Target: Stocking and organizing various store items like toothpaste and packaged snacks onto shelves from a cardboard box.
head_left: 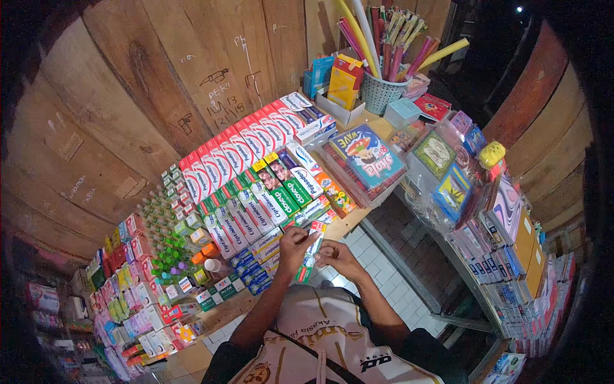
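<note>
A narrow Ciptadent toothpaste box [304, 271], white and green with a red end, is held in front of my body at the table's front edge. My left hand [293, 249] grips its upper part from the left, thumb across its face. From the right, my right hand [339, 259] has its fingertips against the box's side, fingers curled. Just beyond my hands lie small toothpaste boxes [316, 208]. To the left of them, a row of Ciptadent boxes [240, 218] stands beside green Closeup boxes [284, 200]. Yellow and blue Pepsodent boxes [266, 246] are stacked near my left wrist.
Red and white Pepsodent boxes [240, 149] line the plank wall [168, 57]. Bottles [168, 230] and soap-like packs [139, 269] crowd the left. Wrapped books [367, 161], a basket [383, 93] of rolled paper and stacked notebooks [499, 269] stand right. Tiled floor [383, 278] shows below.
</note>
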A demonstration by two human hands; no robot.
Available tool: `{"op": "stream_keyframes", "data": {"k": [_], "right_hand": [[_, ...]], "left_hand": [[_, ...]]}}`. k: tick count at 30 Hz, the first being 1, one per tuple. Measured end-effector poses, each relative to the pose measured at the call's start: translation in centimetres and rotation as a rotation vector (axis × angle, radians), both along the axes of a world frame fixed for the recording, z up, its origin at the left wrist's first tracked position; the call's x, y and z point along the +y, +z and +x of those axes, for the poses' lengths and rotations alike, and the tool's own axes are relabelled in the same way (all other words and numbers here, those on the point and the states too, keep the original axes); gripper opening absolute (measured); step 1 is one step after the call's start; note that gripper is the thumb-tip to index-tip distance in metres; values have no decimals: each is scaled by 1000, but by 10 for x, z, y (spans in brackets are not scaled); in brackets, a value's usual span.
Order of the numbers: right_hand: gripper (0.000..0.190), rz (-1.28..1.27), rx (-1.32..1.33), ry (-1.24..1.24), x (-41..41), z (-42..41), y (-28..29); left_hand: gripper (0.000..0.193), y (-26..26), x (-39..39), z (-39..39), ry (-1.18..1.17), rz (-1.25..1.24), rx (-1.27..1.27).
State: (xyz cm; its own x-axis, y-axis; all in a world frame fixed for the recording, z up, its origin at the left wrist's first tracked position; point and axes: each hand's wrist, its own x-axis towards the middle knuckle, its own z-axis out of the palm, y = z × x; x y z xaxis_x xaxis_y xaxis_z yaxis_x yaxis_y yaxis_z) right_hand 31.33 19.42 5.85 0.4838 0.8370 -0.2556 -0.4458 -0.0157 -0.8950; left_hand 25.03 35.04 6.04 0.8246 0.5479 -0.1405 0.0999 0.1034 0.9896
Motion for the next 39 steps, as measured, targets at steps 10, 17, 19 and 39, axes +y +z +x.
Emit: {"op": "stream_keyframes", "data": {"k": [10, 17, 19, 39], "right_hand": [[14, 6, 126, -452, 5, 14, -31], [16, -56, 77, -558, 23, 21, -51], [16, -75, 83, -533, 29, 21, -57], [21, -167, 220, -494, 53, 33, -87]], "left_hand": [[27, -18, 7, -20, -28, 192, 40], [26, -35, 14, -44, 32, 182, 106], [26, -36, 15, -45, -21, 296, 80], [29, -53, 10, -48, -23, 209, 109]]}}
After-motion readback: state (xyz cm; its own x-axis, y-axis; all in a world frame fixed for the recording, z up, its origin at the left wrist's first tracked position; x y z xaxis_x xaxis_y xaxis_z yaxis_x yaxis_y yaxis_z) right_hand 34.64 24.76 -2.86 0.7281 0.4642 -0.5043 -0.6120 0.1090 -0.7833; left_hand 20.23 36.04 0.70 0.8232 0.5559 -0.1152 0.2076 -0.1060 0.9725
